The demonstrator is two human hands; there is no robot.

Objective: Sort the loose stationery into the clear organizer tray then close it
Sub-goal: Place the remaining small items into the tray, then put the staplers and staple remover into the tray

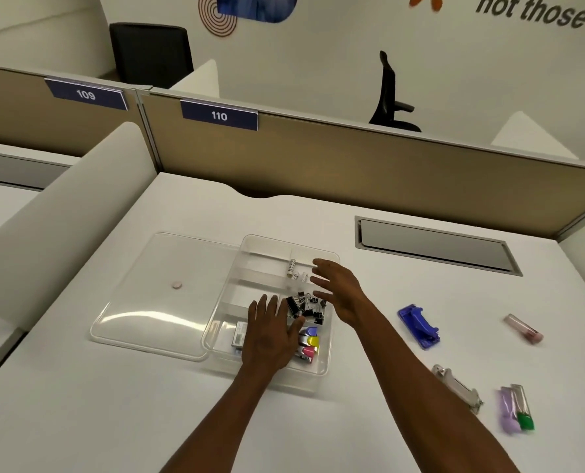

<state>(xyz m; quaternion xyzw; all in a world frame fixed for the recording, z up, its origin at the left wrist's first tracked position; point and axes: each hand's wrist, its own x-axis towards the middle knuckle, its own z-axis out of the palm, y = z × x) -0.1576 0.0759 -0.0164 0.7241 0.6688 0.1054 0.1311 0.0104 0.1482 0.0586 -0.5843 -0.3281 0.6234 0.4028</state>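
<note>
Both hands, left [271,331] and right [339,291], hover open and empty over the clear tray [216,331] in the middle of the worktop [79,404], so next comes picking up the blue stapler [419,326] lying to the right.

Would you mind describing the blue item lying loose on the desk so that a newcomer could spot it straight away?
Start at the clear organizer tray in the middle of the white desk, then look to its right, past the person's right hand. The blue stapler-like tool lies flat there, nearest the tray of the loose things. It is the only solid blue one; the others are pink, metal, or purple and green.
</note>
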